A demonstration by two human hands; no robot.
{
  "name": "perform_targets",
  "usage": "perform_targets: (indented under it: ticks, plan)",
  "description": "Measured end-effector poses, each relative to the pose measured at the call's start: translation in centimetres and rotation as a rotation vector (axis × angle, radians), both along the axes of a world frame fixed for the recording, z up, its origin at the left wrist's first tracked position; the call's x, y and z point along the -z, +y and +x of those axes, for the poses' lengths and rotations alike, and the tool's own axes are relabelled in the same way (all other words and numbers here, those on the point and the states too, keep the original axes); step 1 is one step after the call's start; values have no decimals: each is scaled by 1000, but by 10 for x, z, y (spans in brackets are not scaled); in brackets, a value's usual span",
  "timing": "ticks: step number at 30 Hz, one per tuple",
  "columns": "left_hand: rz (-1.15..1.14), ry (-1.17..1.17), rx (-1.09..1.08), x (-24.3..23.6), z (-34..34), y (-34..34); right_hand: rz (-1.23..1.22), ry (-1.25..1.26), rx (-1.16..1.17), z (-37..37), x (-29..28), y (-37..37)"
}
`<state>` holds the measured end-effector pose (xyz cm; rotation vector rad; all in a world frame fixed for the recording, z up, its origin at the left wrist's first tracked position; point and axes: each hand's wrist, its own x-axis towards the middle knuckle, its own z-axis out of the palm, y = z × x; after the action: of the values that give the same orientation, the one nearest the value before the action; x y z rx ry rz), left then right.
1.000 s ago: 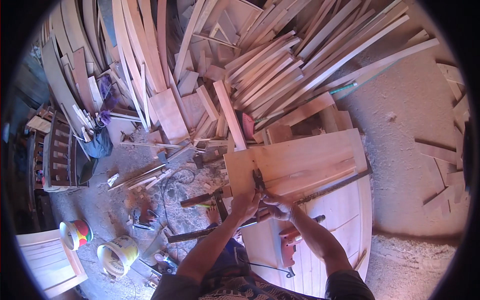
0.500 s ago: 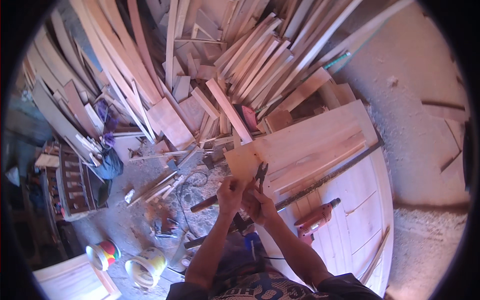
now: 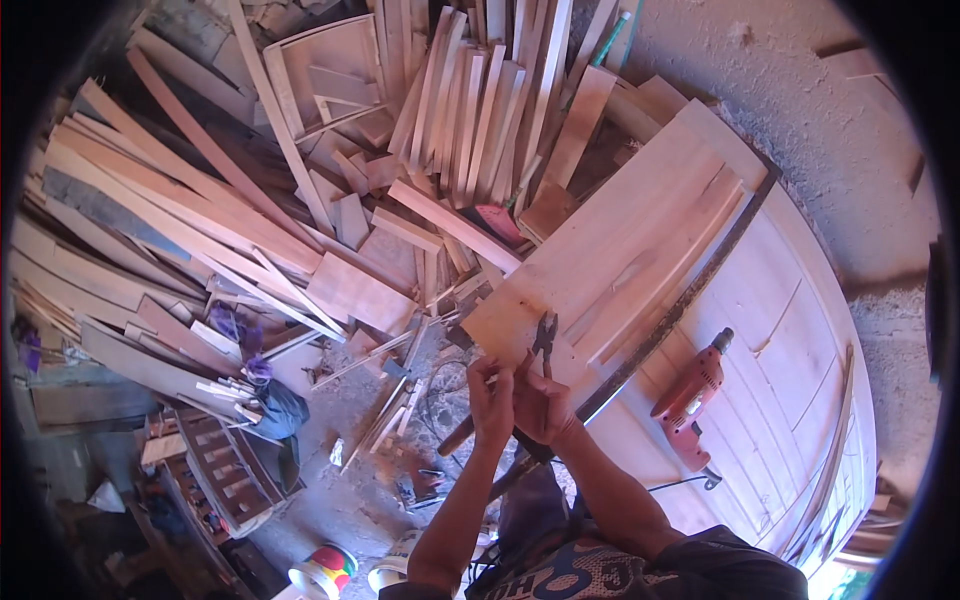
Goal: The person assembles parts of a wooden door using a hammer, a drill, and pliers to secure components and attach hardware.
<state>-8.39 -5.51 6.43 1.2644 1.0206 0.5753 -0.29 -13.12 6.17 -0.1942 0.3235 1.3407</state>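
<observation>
My left hand (image 3: 490,398) is raised over the near corner of the wooden panel (image 3: 640,225), its fingertips pinched together. Whatever they hold, if anything, is too small to make out. Close beside it, my right hand (image 3: 545,402) has its fingers curled round dark metal pliers (image 3: 545,335), whose jaws point away from me above the panel. A long dark metal bar (image 3: 665,310) lies across the panel and passes under my right wrist. Below my left hand a brown wooden handle (image 3: 457,437) sticks out; my wrists partly hide what it joins.
A red power drill (image 3: 690,400) lies on the panel at the right. Piles of boards (image 3: 190,200) and stacked strips (image 3: 470,120) fill the far side and left. A slatted wooden piece (image 3: 222,470) and a paint bucket (image 3: 325,570) stand on the littered floor.
The view has turned, so the panel and drill appear swung up and to the right. My hands stay close together, with the pliers still in the right one.
</observation>
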Motion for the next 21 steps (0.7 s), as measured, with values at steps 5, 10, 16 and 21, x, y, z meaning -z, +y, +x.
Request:
perform_targets:
  ticks: [5, 10, 16, 21]
  plan:
    - [481, 157, 25, -5, 10, 73, 48, 56, 16, -7, -1, 9]
    - [957, 575, 393, 32, 51, 124, 62, 106, 56, -12, -12, 16]
    - [831, 696, 330, 43, 66, 114, 5, 154, 79, -8, -14, 16]
    - [810, 752, 303, 44, 63, 115, 8, 220, 90, -6, -29, 18]
